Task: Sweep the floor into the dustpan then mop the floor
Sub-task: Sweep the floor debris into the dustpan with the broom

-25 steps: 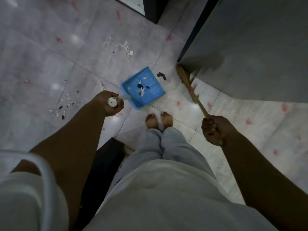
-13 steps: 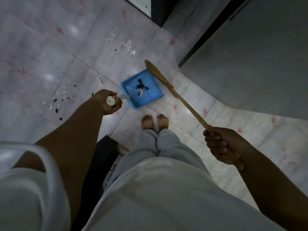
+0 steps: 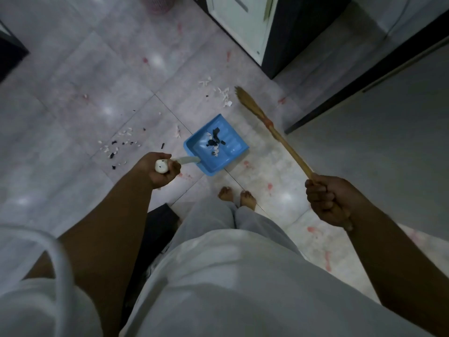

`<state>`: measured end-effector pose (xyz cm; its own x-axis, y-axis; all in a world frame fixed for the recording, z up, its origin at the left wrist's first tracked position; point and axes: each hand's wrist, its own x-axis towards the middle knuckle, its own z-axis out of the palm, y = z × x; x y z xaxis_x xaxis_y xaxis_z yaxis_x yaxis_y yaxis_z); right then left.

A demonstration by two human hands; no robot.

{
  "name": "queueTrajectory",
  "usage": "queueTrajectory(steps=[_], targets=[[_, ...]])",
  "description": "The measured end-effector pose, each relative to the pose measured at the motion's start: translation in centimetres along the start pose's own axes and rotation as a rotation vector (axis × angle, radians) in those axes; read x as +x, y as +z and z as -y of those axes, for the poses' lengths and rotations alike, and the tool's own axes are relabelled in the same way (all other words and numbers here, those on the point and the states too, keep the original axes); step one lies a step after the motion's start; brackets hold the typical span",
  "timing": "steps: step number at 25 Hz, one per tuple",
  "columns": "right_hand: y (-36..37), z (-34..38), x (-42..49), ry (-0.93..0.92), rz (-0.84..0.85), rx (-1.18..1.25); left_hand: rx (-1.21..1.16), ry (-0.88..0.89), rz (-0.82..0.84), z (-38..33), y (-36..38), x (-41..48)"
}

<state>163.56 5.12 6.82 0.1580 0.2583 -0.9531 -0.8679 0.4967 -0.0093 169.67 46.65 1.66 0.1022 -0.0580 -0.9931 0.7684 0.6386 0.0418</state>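
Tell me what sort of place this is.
Most likely a room in a home. The grey tiled floor, a white cupboard door in a dark frame and a pink basket at the far edge suggest it; the person stands barefoot with a blue dustpan and broom.

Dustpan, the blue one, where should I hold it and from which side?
Take the white handle, coming from the near left, as the left hand does now. The handle juts from the dustpan's closed back wall toward the person. The open lip faces away and scraps lie inside, so keeping it level probably matters.
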Motion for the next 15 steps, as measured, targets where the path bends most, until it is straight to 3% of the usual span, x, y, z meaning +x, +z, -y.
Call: queueTrajectory(steps=[6, 15], targets=[[5.3, 5.4, 2.7, -0.031, -0.018, -0.081, -0.079, 0.056, 0.016, -3.5, -1.1, 0.1], [15.5, 11.6, 10.2, 0.008, -0.135, -0.023, -0.081, 0.02, -0.043, -15.2, 0.1, 4.0]])
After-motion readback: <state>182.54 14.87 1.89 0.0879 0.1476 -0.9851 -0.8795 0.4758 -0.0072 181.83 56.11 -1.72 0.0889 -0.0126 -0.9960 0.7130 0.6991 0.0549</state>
